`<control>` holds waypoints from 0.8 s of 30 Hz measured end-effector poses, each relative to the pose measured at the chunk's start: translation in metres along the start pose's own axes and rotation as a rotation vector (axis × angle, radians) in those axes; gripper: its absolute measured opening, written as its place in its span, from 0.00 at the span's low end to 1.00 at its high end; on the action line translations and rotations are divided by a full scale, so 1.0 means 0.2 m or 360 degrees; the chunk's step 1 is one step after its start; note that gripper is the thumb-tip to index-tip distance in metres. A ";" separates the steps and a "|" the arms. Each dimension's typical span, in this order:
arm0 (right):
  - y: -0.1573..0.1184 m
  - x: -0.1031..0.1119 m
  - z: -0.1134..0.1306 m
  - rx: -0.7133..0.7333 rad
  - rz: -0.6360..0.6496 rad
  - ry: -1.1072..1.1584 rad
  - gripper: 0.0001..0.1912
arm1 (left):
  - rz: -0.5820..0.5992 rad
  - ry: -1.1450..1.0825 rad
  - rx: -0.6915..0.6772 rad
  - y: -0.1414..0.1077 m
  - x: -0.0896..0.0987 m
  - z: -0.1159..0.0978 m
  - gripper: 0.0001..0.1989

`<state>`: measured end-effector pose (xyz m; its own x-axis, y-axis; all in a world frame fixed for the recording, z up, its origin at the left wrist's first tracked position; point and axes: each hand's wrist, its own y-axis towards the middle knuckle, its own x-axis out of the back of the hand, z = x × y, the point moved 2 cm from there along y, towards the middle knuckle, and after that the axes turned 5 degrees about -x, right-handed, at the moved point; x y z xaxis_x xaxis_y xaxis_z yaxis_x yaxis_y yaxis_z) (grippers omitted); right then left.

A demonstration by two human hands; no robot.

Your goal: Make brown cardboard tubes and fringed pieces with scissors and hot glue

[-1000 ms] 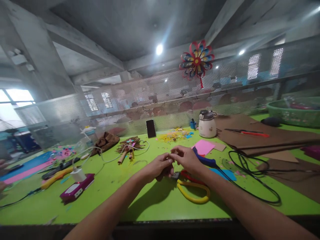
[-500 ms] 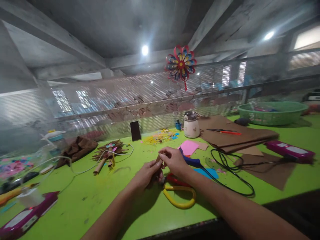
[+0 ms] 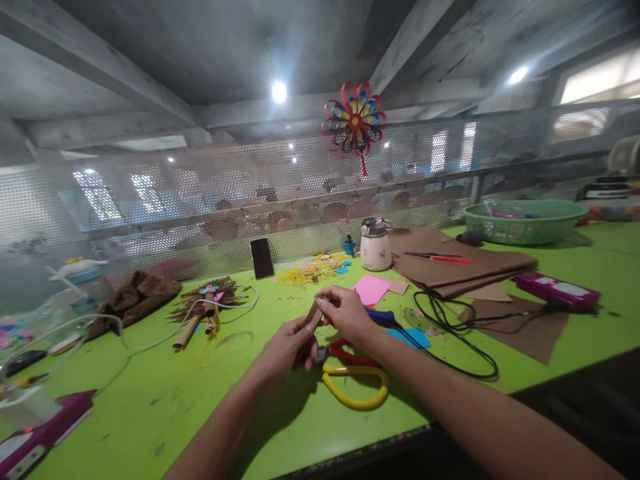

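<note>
1. Left of the middle, a spiky brown paper craft (image 3: 210, 297) lies on the green desk (image 3: 200, 400).
2. In the middle, the left hand (image 3: 285, 347) has its fingers closed on a small brown strip (image 3: 313, 316). More of it peeks out now than a moment ago, so it is easier to see.
3. Just right, the right hand (image 3: 347, 317) pinches its top.
4. Under that hand, yellow and red scissors (image 3: 356, 403) lie loose.
</note>
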<state>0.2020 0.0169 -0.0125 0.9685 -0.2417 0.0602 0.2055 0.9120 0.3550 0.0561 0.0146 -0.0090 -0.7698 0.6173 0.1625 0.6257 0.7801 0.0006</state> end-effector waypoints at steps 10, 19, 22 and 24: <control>0.01 0.03 0.00 -0.0004 0.0060 -0.0033 0.13 | -0.0017 -0.0135 -0.0096 0.02 0.03 0.04 0.12; 0.17 0.31 0.06 -0.0012 -0.0145 -0.0409 0.17 | -0.0464 -0.0472 -0.0304 0.06 0.15 0.03 0.08; 0.19 0.42 0.09 0.0007 0.0021 -0.0776 0.14 | -0.0535 -0.0538 -0.0331 0.08 0.17 0.05 0.06; 0.16 0.46 0.09 0.0024 0.0180 -0.1069 0.11 | -0.0569 -0.0574 -0.0355 0.08 0.18 0.05 0.05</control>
<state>0.2950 0.0185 0.0211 0.6854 -0.3029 0.6622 0.1015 0.9402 0.3251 0.0377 0.0504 -0.0128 -0.9092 0.3442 -0.2341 0.2987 0.9312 0.2088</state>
